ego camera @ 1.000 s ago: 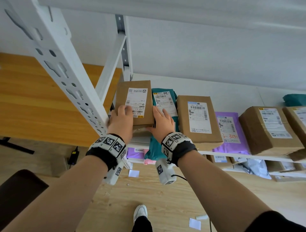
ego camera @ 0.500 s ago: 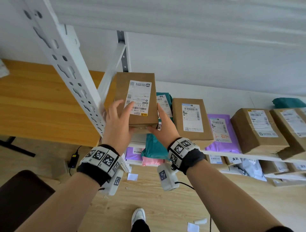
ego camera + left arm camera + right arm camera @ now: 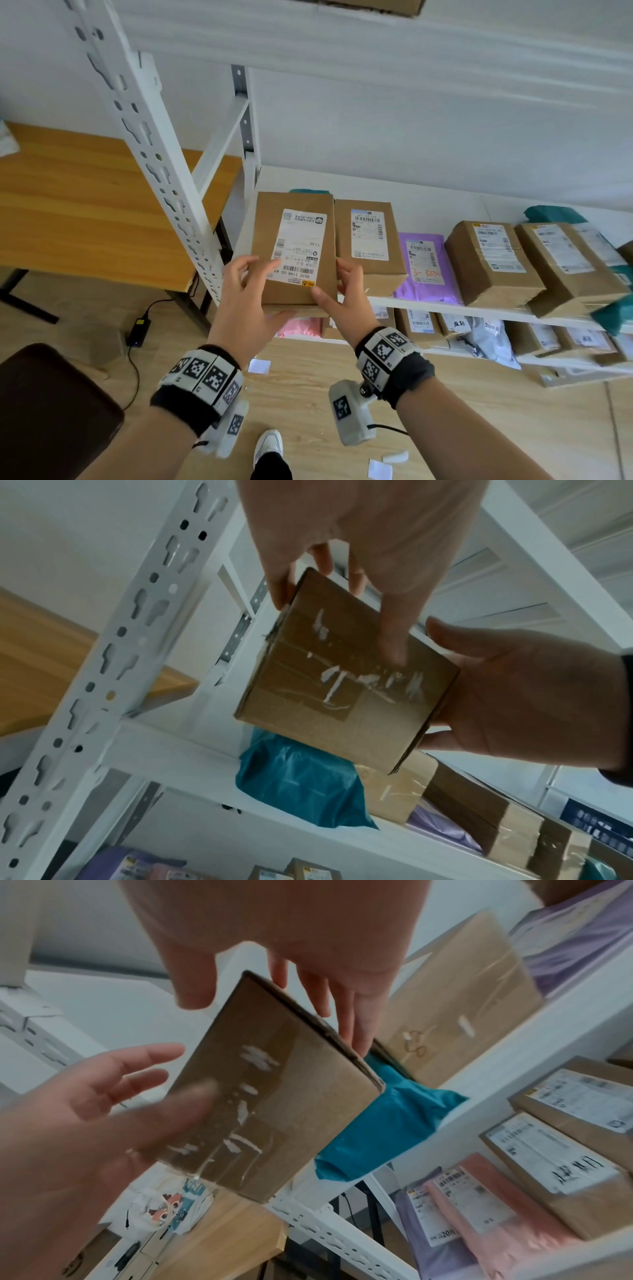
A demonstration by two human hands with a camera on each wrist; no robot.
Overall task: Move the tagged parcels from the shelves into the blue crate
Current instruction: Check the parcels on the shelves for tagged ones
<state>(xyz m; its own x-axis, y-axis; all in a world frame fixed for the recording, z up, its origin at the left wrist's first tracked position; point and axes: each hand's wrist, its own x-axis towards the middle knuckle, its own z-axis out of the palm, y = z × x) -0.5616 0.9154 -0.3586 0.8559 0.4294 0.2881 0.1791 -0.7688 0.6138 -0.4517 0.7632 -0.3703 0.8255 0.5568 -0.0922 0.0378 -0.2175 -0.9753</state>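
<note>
A brown cardboard parcel [image 3: 294, 233] with a white barcode label is held clear of the shelf, just in front of its left end. My left hand [image 3: 250, 291] grips its left side, fingers on the label face and thumb under the taped bottom [image 3: 342, 683]. My right hand [image 3: 334, 281] pinches the right edge, thumb on top and fingers beneath [image 3: 274, 1096]. A teal plastic mailer [image 3: 301, 783] lies on the shelf behind and below the parcel. The blue crate is not in view.
The white shelf board [image 3: 445, 305] carries more brown boxes [image 3: 368, 236], a purple mailer [image 3: 424, 263] and boxes further right [image 3: 493, 260]. A white perforated upright [image 3: 164, 178] stands close on the left. A wooden table [image 3: 85, 212] is beyond it. Lower shelves hold more parcels.
Both hands have lifted the parcel off the shelf and drawn it out toward me. It now covers the teal mailer in the head view.
</note>
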